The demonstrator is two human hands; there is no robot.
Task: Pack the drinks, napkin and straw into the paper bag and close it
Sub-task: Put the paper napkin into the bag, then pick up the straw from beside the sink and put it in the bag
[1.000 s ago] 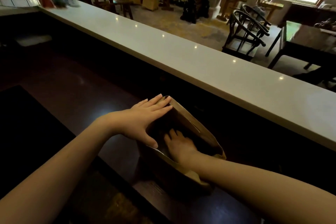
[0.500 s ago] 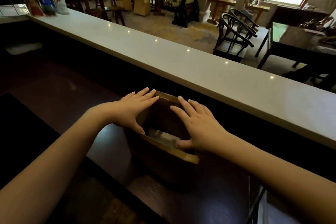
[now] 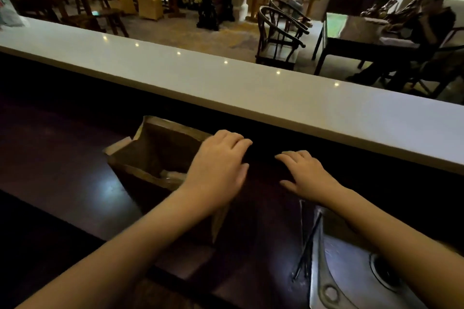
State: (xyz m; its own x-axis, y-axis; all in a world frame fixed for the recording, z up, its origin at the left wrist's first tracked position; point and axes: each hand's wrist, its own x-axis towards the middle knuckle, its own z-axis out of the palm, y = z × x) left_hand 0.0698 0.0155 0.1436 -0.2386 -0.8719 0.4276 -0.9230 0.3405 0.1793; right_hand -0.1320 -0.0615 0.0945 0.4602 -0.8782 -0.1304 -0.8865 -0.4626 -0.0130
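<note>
One brown paper bag (image 3: 153, 158) stands open-mouthed on the dark wooden worktop (image 3: 62, 158), at about nine o'clock from the middle of the view, its creased rim spread wide. Something pale lies deep inside it, too dim to make out. The left hand (image 3: 218, 170) lies palm down over the bag's rim at its three o'clock side, fingers (image 3: 236, 142) loosely spread and slightly curled, gripping nothing that can be seen; whether the palm presses the paper cannot be told. The right hand (image 3: 308, 175) is apart from the bag, at three o'clock from the left hand, palm down over the worktop with fingers relaxed and a little open, empty. At five o'clock a steel sink (image 3: 351, 266) is set into the worktop, thin dark sticks (image 3: 307, 246) lying by its left edge. Along twelve o'clock runs a long white counter (image 3: 251, 88), rising above the worktop behind both hands. Beyond it stand dark round-backed wooden chairs (image 3: 278, 35), and seated people farther off.
</note>
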